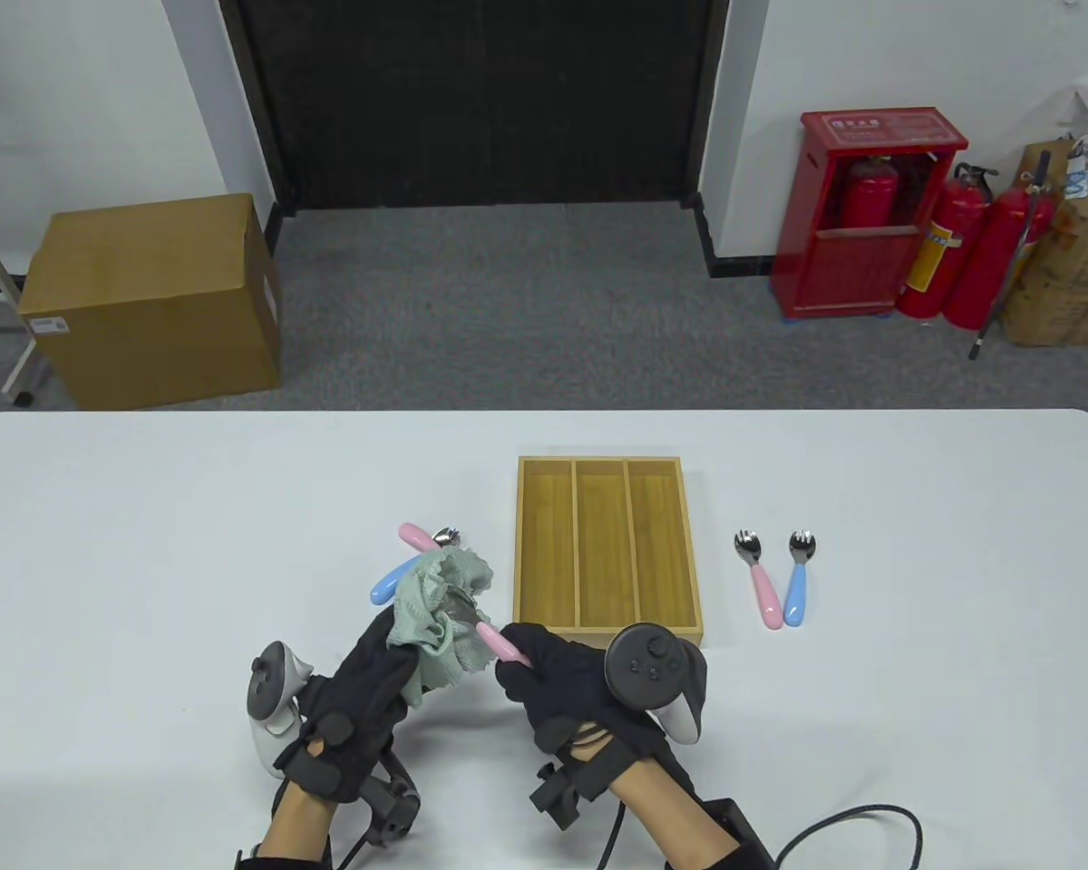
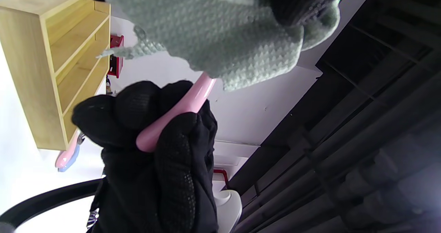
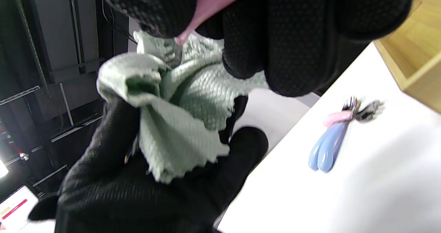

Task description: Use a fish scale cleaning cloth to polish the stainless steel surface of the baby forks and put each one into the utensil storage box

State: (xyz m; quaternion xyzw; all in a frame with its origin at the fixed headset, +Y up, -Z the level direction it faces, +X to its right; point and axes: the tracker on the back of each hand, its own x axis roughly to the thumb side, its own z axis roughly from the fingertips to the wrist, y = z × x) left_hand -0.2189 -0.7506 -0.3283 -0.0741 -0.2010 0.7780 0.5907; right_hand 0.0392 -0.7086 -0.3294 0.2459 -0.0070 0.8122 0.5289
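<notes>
My right hand [image 1: 580,680] pinches the pink handle of a baby fork [image 1: 500,643]; fingers [image 2: 137,105] curled tight round the handle, thumb on top; fork is lifted off the surface [image 1: 145,544], just in front of the near left corner of the utensil storage box [image 1: 606,553]; its steel head is buried in the cloth, part of the metal just visible in the right wrist view.

My left hand [image 1: 372,671] grips the green fish scale cleaning cloth [image 1: 440,616]; fingers bunched around it, cloth wrapped over the fork head; loose scalloped edge hangs down over my palm in the right wrist view.

Box is wooden, three long compartments side by side; all three show bare bottoms in the table view; it sits mid surface.

Left of the box, behind the cloth: a pink-handled fork [image 1: 422,538] and a blue-handled fork [image 1: 390,584] lying on the surface, handles overlapping, partly hidden by the cloth from above; the right wrist view shows them lying together, heads near the box wall.

Right of the box, apart from it: another pink fork [image 1: 758,580] and another blue fork [image 1: 798,580] lying side by side, heads pointing away from me, handles nearly touching at the near end.
</notes>
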